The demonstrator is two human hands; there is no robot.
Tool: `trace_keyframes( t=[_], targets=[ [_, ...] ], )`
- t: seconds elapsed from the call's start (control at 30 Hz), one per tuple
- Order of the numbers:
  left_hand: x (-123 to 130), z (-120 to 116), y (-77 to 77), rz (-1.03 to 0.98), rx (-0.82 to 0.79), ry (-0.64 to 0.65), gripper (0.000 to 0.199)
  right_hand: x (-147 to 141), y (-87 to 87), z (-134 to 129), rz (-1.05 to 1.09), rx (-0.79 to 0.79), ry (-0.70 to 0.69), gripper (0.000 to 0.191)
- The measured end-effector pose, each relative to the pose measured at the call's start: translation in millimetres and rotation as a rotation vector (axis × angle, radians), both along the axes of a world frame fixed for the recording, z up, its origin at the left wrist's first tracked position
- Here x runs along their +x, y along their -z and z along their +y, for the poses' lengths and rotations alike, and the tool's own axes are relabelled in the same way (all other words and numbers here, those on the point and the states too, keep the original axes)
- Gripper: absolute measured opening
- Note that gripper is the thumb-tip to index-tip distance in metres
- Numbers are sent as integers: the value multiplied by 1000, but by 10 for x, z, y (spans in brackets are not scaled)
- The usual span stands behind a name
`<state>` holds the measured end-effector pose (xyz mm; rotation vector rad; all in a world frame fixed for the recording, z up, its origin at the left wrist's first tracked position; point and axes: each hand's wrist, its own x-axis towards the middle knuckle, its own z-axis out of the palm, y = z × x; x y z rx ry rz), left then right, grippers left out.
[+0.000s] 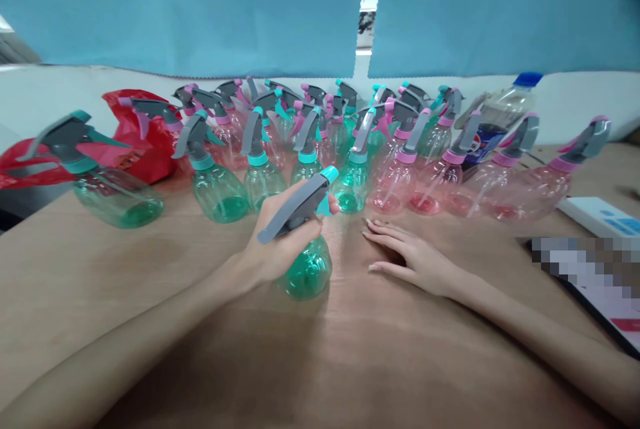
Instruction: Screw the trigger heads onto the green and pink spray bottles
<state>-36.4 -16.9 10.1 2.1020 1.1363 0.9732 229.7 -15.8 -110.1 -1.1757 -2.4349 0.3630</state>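
Head view: a person's left hand [273,252] wraps around the neck of a green trigger spray bottle [307,272], closed just beneath its gray sprayer head [303,206], at the middle of a wooden bench [390,356]. The turquoise nozzle [330,174] faces away from the person; whether a finger presses the trigger, or the base touches the wood, cannot be told. The right hand [415,259] lies palm down beside it, fingers spread, holding nothing. Behind stands a front row of green spray bottles [220,196] and pink spray bottles [395,186], more crowded at their backs, with a red plastic bag [150,142] at left. Good handling here would likely mean a firm grip on the neck, fingers light around the trigger, and the base kept level and clear of the closely set row.
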Motion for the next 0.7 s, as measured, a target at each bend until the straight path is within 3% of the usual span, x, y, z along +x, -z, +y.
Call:
trace_keyframes(
  t=[0.33, 0.53, 0.7],
  targets=[
    [43, -23, -60, -180, -63, 80, 13, 3, 3, 3, 23, -8, -10, 59],
    [39, 16, -30, -140, -107, 86, 31, 1, -2, 0, -1, -15, -5, 58],
    [49, 17, -36, -121, -108, 52, 34, 4, 0, 3, 1, -12, -8, 56]
  ],
)
